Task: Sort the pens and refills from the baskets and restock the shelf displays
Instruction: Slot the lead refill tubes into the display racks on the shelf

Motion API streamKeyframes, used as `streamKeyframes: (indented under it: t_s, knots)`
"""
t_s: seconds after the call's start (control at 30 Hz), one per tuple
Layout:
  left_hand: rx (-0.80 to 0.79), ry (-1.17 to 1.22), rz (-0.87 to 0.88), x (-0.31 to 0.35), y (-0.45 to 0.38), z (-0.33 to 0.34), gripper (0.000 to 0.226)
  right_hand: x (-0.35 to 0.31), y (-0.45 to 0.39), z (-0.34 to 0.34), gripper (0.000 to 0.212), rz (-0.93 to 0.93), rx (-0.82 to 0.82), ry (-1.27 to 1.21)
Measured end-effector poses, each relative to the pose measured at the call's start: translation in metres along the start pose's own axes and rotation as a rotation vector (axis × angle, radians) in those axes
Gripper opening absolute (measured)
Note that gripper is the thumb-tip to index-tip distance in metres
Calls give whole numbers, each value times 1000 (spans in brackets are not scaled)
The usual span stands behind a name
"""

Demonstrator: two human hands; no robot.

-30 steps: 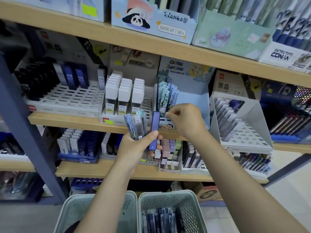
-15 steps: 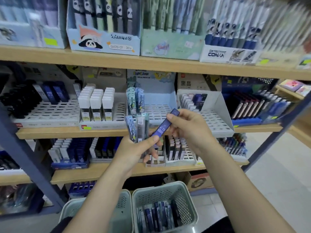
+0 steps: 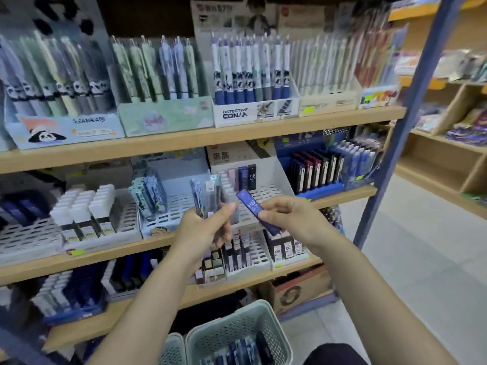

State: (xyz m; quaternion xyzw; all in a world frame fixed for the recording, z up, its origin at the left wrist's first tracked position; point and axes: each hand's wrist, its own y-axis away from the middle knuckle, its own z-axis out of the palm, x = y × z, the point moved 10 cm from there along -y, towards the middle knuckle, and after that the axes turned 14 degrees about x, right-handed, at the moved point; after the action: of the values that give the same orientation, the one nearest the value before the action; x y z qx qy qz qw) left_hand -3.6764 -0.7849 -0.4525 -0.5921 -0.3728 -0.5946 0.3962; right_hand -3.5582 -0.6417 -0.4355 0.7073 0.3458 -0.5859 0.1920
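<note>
So from the head cam I'm looking at both hands up in front of the middle shelf [image 3: 200, 143]. Left hand [image 3: 203, 227] is wrapped around a small bunch of clear refill packs [image 3: 207, 197], thumb pressed across the front, packs standing upright and poking out above the fingers. Right hand [image 3: 287, 219] is pinching a dark blue refill case [image 3: 257, 210] marked HB 0.7, held tilted with its top end leaning toward the left hand's bunch. The case is just beside the clear packs, I can't tell if they actually touch.

Right behind the hands there's a white slotted tray [image 3: 266, 191] on the middle shelf with a couple of dark HB 0.7 cases [image 3: 247, 177] standing at the back of it, most slots bare. Left of that is a tray with patterned blue packs [image 3: 149, 194], then white-capped refill boxes [image 3: 87, 209].

Top shelf has pen displays, including a panda box [image 3: 66, 127] and a box labelled Detective Conan [image 3: 253, 113] with blue-grip pens.

Down at the bottom, a pale green basket [image 3: 279, 335] sits in front of me with more dark blue cases lying in it, and a second basket [image 3: 174, 349] is touching it on the left, its contents not visible
</note>
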Motion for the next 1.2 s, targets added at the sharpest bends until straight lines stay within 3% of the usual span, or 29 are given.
streamKeyframes:
  t_s: [0.1,0.4,0.5,0.63,0.73,0.8,1.07,1.2]
  knots:
    - [-45,-80,-70,-10,0,6,44,9,-17,-28,7,13,143,-45]
    - [1,-9,-124,-28,-19,1,38,30,-87,-14,9,55,273,-151]
    - [13,1,-124,-35,-25,1,35,36,-105,-4,17,82,277,-196]
    - [19,34,-139,-41,-31,2,44,36,-121,6,7,1,267,-111]
    - [14,59,-147,-42,-34,5,38,43,-128,14,26,-40,241,24]
    - [0,75,-145,-42,-36,8,46,48,-131,16,33,-45,226,83]
    - [-17,110,-141,-39,-36,11,30,42,-136,25,14,-36,187,180]
    - [-34,101,-140,-38,-33,10,33,39,-134,24,17,-27,198,221]
